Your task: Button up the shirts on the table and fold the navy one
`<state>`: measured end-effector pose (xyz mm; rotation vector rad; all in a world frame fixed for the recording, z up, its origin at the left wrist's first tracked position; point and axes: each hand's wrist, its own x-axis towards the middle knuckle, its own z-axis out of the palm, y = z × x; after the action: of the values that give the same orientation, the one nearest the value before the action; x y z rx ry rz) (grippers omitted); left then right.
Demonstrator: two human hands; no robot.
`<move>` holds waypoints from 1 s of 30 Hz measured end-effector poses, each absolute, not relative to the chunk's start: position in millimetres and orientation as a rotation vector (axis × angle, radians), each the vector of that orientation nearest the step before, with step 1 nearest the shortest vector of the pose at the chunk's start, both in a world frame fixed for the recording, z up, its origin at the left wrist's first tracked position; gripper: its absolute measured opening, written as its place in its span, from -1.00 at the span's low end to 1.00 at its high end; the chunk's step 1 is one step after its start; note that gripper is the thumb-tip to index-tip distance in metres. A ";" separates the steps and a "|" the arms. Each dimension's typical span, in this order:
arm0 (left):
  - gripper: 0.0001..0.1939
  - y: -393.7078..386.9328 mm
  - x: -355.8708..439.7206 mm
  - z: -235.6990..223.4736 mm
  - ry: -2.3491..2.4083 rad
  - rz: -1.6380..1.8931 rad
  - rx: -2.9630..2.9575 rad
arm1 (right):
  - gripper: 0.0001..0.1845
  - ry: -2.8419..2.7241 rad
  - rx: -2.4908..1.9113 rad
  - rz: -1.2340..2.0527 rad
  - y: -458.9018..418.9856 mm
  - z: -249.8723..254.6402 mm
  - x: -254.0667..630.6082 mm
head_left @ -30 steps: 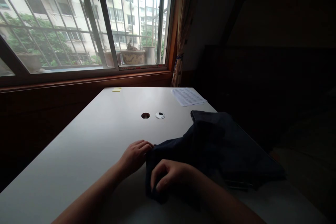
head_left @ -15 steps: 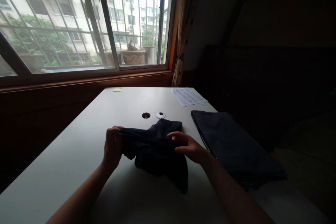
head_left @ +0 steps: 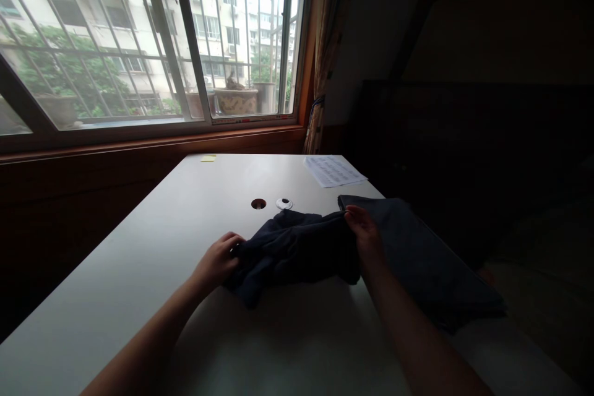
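Note:
A crumpled dark navy garment hangs between my two hands, low over the white table; its exact kind cannot be made out. My left hand is closed on its left end, the fingertips partly hidden by the cloth. At the upper right corner, my right hand pinches the edge between thumb and fingers. Just behind my right forearm lies a flat stack of dark navy cloth, partly covered by that arm.
The white table has a round hole and a white round cap near its middle. Printed sheets lie at the far right corner, a yellow sticky note at the far left. Beyond stands a barred window.
The garment has come off the stack at the right onto the middle of the table. My right hand moved right and took its right edge; the cloth is now stretched wider between both hands.

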<state>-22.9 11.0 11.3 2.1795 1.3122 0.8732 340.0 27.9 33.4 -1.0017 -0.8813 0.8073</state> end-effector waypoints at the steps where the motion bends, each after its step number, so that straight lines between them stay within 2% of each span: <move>1: -0.74 10.7 -25.0 13.5 1.394 0.919 2.172 | -0.56 -0.873 -0.998 0.797 28.3 33.3 340.7; 9: -0.77 10.6 -67.9 49.5 1.944 1.398 2.166 | -0.56 -0.903 -0.929 0.780 20.3 43.5 344.3; 14: -0.77 14.4 -90.5 55.8 1.979 1.637 2.045 | -0.47 -0.881 -0.874 0.775 18.2 50.7 357.4; 17: -0.73 17.0 -87.6 49.4 1.963 1.628 1.895 | -0.45 -0.871 -0.894 0.759 20.1 50.3 362.1; 21: -0.62 19.6 -80.2 42.1 1.927 1.502 1.645 | -0.55 -0.816 -0.978 0.631 26.9 44.2 365.3; 30: -0.56 25.9 -77.6 31.2 1.892 1.296 1.654 | -0.58 -0.974 -1.209 0.441 40.3 24.1 371.1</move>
<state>-77.6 25.9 31.2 1.6539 1.8920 1.2957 371.1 40.3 24.1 -1.2086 -0.9745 0.4408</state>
